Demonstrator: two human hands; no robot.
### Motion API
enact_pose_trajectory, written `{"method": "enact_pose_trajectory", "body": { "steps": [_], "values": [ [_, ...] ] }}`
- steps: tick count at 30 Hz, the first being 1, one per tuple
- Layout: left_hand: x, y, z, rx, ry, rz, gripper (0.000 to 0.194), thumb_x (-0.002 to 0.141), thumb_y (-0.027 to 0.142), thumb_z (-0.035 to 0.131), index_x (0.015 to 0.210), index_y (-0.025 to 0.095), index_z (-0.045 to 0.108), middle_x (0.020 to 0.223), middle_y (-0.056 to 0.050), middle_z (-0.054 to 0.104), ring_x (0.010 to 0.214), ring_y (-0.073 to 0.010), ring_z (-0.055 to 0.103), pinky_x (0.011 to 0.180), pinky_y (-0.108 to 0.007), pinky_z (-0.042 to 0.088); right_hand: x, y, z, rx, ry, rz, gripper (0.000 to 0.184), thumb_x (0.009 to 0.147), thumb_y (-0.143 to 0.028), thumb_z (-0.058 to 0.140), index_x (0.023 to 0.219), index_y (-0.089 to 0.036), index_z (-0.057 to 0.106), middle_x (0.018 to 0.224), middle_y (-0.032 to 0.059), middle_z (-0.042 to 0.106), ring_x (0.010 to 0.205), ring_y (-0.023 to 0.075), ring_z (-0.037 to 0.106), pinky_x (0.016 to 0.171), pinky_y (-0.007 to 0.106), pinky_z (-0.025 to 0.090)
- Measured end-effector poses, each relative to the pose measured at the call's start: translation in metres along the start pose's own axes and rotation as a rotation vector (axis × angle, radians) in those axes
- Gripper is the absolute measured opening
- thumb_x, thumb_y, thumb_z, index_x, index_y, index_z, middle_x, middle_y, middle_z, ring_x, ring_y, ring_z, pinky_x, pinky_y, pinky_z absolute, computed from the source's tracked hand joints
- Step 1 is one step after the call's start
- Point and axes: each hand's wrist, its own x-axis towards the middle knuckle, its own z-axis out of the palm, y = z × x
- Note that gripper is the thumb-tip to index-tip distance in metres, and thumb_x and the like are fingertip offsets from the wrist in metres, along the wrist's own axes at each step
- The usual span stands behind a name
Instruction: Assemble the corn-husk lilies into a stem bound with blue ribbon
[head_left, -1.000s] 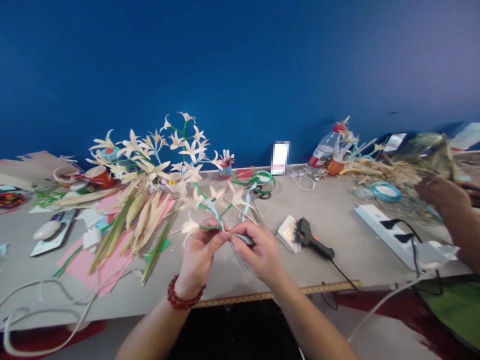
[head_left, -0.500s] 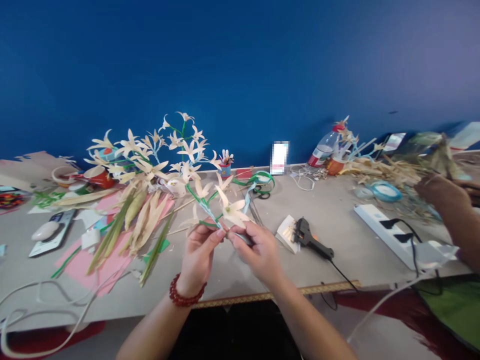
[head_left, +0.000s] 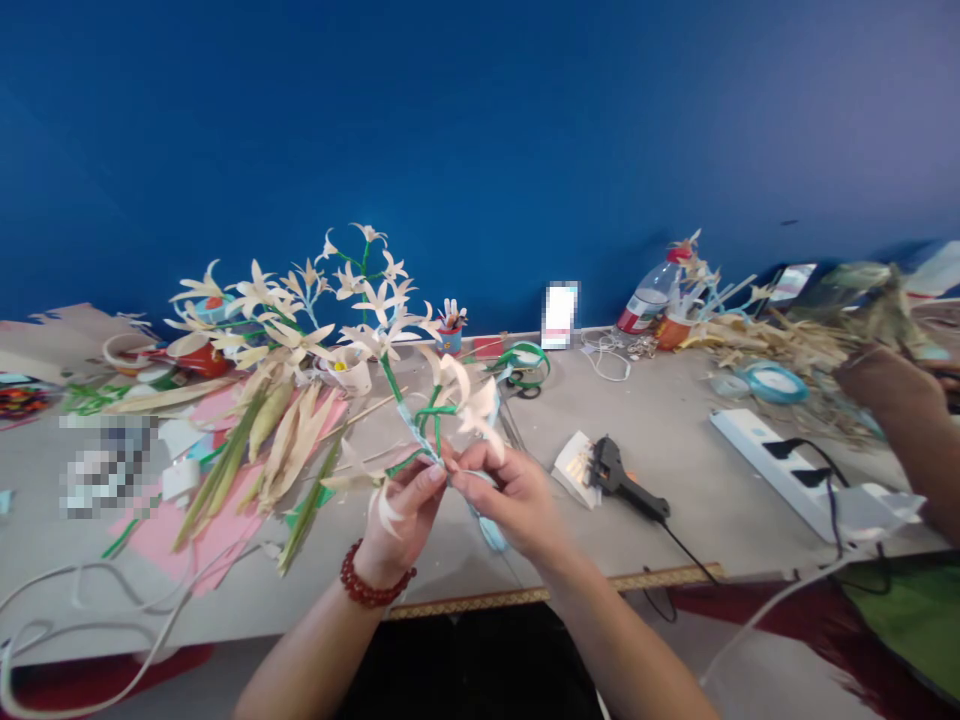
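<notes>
Artificial flower stems wrapped in green and light blue rise between my hands, with cream husk-like petals on top. My left hand, a red bead bracelet on its wrist, pinches the stems near their lower end. Close against it, my right hand has thumb and fingers closed on a light blue strip where it meets the stems. The loose part of this light blue strip hangs below the right fingers. One pale petal droops over my left hand.
Left lie corn husks and pink paper; more husk flowers stand behind. To the right are a black glue gun, a white power strip and cables. Another person's hand works at far right.
The flower stems have turned in my fingers, so the near bloom now faces right and green stems show. The light blue strip has swung from behind the flower to below my right hand.
</notes>
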Motion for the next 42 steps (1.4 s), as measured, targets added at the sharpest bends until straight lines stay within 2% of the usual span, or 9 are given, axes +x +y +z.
{"method": "enact_pose_trajectory", "body": {
  "steps": [3, 5, 11, 14, 20, 22, 28, 32, 42],
  "values": [
    [-0.001, -0.002, 0.004, -0.001, 0.137, 0.022, 0.015, 0.061, 0.026, 0.085, 0.071, 0.021, 0.076, 0.075, -0.001, 0.073, 0.071, -0.0128, 0.064, 0.068, -0.022, 0.051, 0.000, 0.000, 0.001, -0.325, 0.100, -0.239, 0.010, 0.083, -0.023, 0.062, 0.074, -0.020, 0.061, 0.068, -0.0018, 0.062, 0.061, 0.0113, 0.054, 0.060, 0.023, 0.042],
    [-0.002, -0.003, 0.004, 0.018, 0.167, 0.036, 0.016, 0.062, 0.025, 0.084, 0.074, 0.021, 0.076, 0.076, -0.001, 0.074, 0.071, -0.0126, 0.065, 0.068, -0.022, 0.052, -0.001, 0.004, 0.002, -0.477, 0.131, -0.362, 0.008, 0.085, -0.019, 0.059, 0.078, -0.020, 0.062, 0.072, -0.0005, 0.066, 0.064, 0.0124, 0.058, 0.063, 0.023, 0.044],
    [0.000, -0.005, -0.001, 0.168, 0.255, 0.097, 0.015, 0.063, 0.022, 0.083, 0.072, 0.019, 0.072, 0.078, -0.002, 0.073, 0.076, -0.0164, 0.067, 0.076, -0.028, 0.053, -0.001, 0.014, 0.005, -0.700, 0.179, -0.553, 0.006, 0.088, -0.016, 0.056, 0.086, -0.020, 0.061, 0.075, 0.0041, 0.069, 0.066, 0.0153, 0.062, 0.063, 0.025, 0.048],
    [0.001, -0.004, -0.003, 0.214, 0.221, 0.100, 0.013, 0.068, 0.025, 0.080, 0.074, 0.018, 0.071, 0.080, -0.001, 0.072, 0.076, -0.0141, 0.064, 0.076, -0.025, 0.052, -0.001, 0.013, 0.005, -0.682, 0.179, -0.532, 0.005, 0.088, -0.018, 0.058, 0.086, -0.020, 0.061, 0.076, 0.0045, 0.070, 0.066, 0.0152, 0.063, 0.062, 0.024, 0.048],
    [0.000, -0.005, -0.008, 0.214, 0.135, 0.111, 0.009, 0.073, 0.025, 0.077, 0.076, 0.019, 0.071, 0.078, -0.001, 0.070, 0.078, -0.0138, 0.063, 0.078, -0.025, 0.051, -0.001, 0.004, 0.001, -0.446, 0.121, -0.240, 0.011, 0.085, -0.024, 0.063, 0.076, -0.019, 0.064, 0.066, -0.0001, 0.067, 0.055, 0.0112, 0.057, 0.051, 0.020, 0.042],
    [0.000, -0.006, -0.008, 0.189, 0.126, 0.107, 0.009, 0.073, 0.024, 0.078, 0.074, 0.018, 0.072, 0.078, -0.001, 0.070, 0.078, -0.0135, 0.062, 0.077, -0.024, 0.050, -0.002, 0.002, 0.000, -0.420, 0.111, -0.207, 0.011, 0.085, -0.024, 0.062, 0.076, -0.018, 0.064, 0.065, -0.0004, 0.067, 0.053, 0.0107, 0.055, 0.050, 0.020, 0.041],
    [0.002, -0.008, -0.005, 0.168, 0.158, 0.114, 0.011, 0.068, 0.025, 0.081, 0.071, 0.019, 0.072, 0.075, -0.002, 0.071, 0.075, -0.0158, 0.065, 0.076, -0.028, 0.052, -0.010, 0.008, 0.002, -0.561, 0.199, -0.415, 0.006, 0.086, -0.016, 0.060, 0.082, -0.021, 0.061, 0.069, 0.0015, 0.064, 0.060, 0.0135, 0.056, 0.056, 0.024, 0.044],
    [0.003, -0.010, -0.004, 0.130, 0.201, 0.135, 0.011, 0.067, 0.026, 0.081, 0.071, 0.020, 0.073, 0.075, -0.001, 0.073, 0.077, -0.0157, 0.066, 0.080, -0.029, 0.052, -0.017, 0.016, 0.004, -0.636, 0.192, -0.599, 0.017, 0.084, -0.008, 0.058, 0.095, -0.021, 0.061, 0.072, 0.0037, 0.065, 0.064, 0.0160, 0.057, 0.061, 0.027, 0.047],
    [0.001, -0.014, -0.002, 0.083, 0.189, 0.148, 0.009, 0.070, 0.025, 0.080, 0.073, 0.022, 0.072, 0.078, 0.002, 0.072, 0.079, -0.0143, 0.066, 0.086, -0.030, 0.051, -0.026, 0.019, -0.002, -0.753, 0.119, -0.725, 0.023, 0.086, -0.013, 0.056, 0.108, -0.020, 0.062, 0.074, 0.0061, 0.067, 0.064, 0.0179, 0.058, 0.059, 0.030, 0.048]
  ]
}}
